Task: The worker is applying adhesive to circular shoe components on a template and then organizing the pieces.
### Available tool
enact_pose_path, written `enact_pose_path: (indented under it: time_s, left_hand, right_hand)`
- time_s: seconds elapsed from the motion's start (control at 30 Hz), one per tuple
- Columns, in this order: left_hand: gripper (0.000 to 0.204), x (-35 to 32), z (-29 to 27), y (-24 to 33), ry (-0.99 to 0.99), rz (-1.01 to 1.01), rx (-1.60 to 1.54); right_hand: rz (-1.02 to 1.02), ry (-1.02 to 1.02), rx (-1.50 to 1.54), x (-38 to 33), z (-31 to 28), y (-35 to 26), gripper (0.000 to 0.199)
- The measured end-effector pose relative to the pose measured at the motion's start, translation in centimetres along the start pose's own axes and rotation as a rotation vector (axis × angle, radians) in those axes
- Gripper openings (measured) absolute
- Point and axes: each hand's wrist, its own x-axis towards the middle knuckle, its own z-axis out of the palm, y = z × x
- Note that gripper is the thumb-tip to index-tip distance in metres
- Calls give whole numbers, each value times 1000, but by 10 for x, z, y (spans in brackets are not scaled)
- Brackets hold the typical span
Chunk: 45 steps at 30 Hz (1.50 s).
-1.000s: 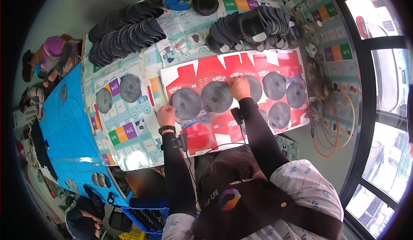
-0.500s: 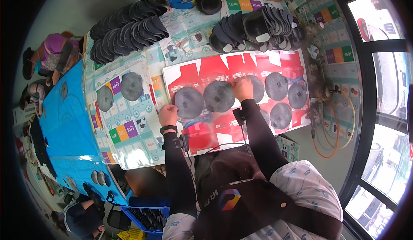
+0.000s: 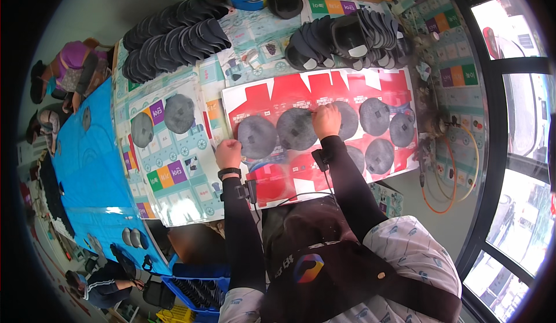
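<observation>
Several round grey discs, each with a small dark square at its middle, lie on a red and white printed sheet (image 3: 263,97) in front of me. My left hand (image 3: 229,154) is closed in a pinch at the left edge of the leftmost disc (image 3: 258,138). Pinched fingers of my right hand (image 3: 327,121) meet the upper right edge of the second disc (image 3: 296,129), and a third disc (image 3: 347,120) is partly behind that hand. What either pinch holds is too small to tell. More discs, such as one at the right (image 3: 375,116), lie beyond.
Rows of dark curved pieces (image 3: 176,42) stand at the back left, with another stack (image 3: 350,39) at the back right. Two grey discs (image 3: 179,113) rest on the left sheets. Hoses (image 3: 452,166) hang at the right. Other people (image 3: 107,285) sit around a blue table (image 3: 87,172).
Both hands stay at nearly the same disc edges. The whole view has shifted slightly. At the lower left, another person has leaned and moved an arm.
</observation>
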Motion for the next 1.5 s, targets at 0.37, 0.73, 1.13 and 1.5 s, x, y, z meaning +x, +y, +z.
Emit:
enact_pose_path:
  time_s: [0.37, 0.73, 1.13, 1.5]
  left_hand:
    - [19, 0, 3, 8, -28, -10, 1]
    - [20, -6, -13, -6, 21, 75, -44]
    - [14, 75, -236, -254, 307, -115, -504]
    - [16, 142, -264, -349, 518, -52, -221]
  right_hand:
    - [-77, -157, -74, 8, 2, 6, 14]
    - [-19, -371, 185, 7, -26, -18, 27]
    - [-310, -541, 745, -52, -105, -164, 13]
    - [100, -804, 1394, -89, -13, -360, 14]
